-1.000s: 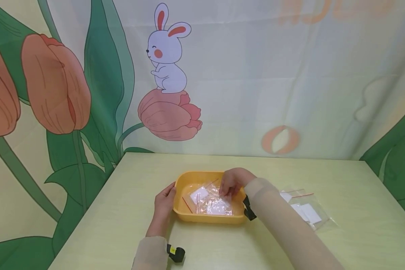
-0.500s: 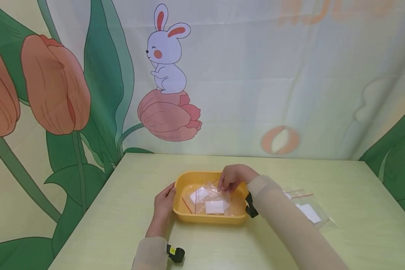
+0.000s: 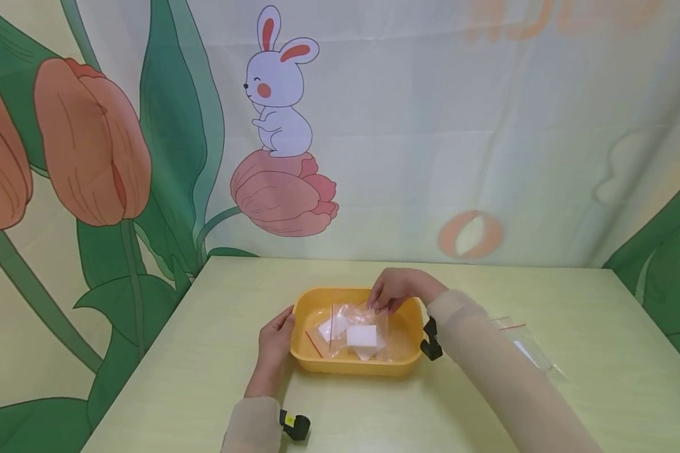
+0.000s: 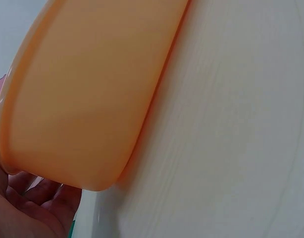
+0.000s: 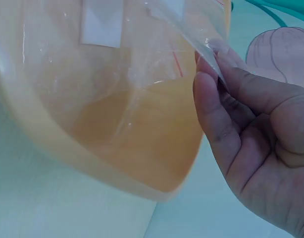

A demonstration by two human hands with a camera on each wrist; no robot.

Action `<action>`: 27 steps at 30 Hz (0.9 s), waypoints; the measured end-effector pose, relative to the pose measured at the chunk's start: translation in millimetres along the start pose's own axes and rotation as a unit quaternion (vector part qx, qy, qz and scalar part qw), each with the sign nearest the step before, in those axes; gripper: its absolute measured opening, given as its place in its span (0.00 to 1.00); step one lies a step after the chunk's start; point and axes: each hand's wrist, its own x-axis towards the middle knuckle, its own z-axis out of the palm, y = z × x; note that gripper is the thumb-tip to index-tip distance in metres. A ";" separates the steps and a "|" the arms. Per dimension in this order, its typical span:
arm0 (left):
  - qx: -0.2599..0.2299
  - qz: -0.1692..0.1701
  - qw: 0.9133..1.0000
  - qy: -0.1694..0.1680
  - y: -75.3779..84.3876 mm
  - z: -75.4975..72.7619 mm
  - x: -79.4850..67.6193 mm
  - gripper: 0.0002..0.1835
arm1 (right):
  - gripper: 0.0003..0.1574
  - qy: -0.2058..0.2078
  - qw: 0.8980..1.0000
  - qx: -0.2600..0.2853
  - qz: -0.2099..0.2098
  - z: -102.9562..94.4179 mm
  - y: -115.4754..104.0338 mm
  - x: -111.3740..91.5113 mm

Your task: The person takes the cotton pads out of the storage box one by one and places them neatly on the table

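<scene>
My left hand (image 3: 276, 336) grips the left end of the yellow tray (image 3: 351, 367), the thumb up by the rim and the fingers bent against the outside of the wall; the tray stands on the pale table (image 3: 204, 362); my right hand (image 3: 398, 290) pinches a clear bag (image 3: 359, 319) by its edge, far side, between thumb and fingertips, the grip narrow; the bag is within the tray's rim, over other bags (image 3: 320, 340), and I cannot tell whether it touches them; a white card (image 3: 362, 336) shows through it, and a red line runs down its left side; another red line slants near the tray's left end; to the right, partly behind my right sleeve (image 3: 504, 371), more bags (image 3: 526, 346) lie on the table, well apart from the tray; each wrist wears a small black camera (image 3: 298, 428); behind the table hangs a cloth (image 3: 408, 138) printed with tulips and a white rabbit (image 3: 283, 94).
</scene>
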 end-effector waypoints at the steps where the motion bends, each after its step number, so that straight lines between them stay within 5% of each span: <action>1: 0.000 0.000 1.000 -0.001 -0.3 0.0 0.0 0.22 | 0.13 0.001 1.000 0.005 -0.008 -0.8 0.9 -1.4; 27: -0.003 -0.006 1.000 -0.006 -1.1 -0.9 2.0 0.22 | 0.21 0.049 0.991 0.108 -0.065 -36.0 41.9 -48.8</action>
